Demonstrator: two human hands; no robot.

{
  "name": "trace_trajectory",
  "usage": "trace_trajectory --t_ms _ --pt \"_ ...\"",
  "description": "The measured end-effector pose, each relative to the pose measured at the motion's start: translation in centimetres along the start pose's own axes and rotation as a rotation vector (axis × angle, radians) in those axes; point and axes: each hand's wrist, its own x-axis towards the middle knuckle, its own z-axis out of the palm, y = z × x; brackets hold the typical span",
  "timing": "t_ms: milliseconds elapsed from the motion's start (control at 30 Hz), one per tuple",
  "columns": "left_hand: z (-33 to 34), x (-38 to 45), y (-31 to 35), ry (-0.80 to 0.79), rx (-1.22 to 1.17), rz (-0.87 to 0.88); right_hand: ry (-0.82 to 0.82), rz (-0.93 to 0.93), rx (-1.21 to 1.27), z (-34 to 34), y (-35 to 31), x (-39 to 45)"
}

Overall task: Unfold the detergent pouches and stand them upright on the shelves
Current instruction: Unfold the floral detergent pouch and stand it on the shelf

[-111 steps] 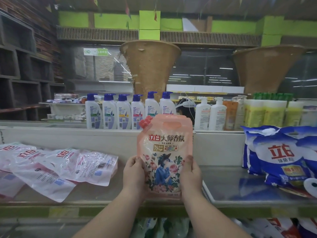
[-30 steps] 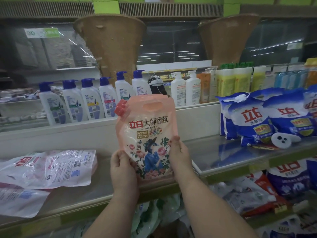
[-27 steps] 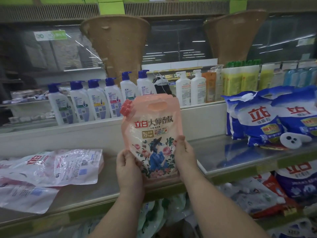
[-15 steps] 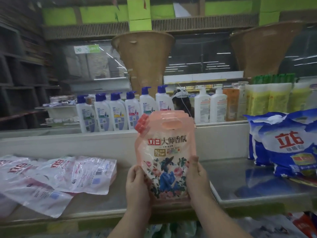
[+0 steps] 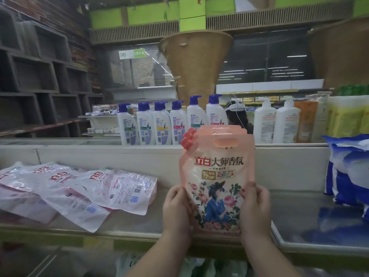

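Bare forearms, no sleeves; left hand [image 5: 176, 211], right hand [image 5: 255, 211]

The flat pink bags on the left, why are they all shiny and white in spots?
In the head view, glare from overhead lights bounces off the crinkly plastic of the flat pouches, washing out the print; the pink pouch held upright stays readable, and the frame edges look smeared and bent by the wide lens.

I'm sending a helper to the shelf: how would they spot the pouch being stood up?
On the metal shelf, between flat clear-pink pouches and blue bags, both hands hold a peach floral pouch. Only it is upright, red-capped.
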Motion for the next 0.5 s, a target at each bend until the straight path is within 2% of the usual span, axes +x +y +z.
trace_trajectory --t_ms 200,500 --pt "-2.6 0.8 0.4 -0.064 -0.046 -0.038 0.085 -0.059 -0.052 0.4 -0.7 -1.0" --pt "-8.8 2.4 1.2 -0.201 0.029 -0.027 0.349 -0.057 -0.013 3.0 0.9 -4.9"
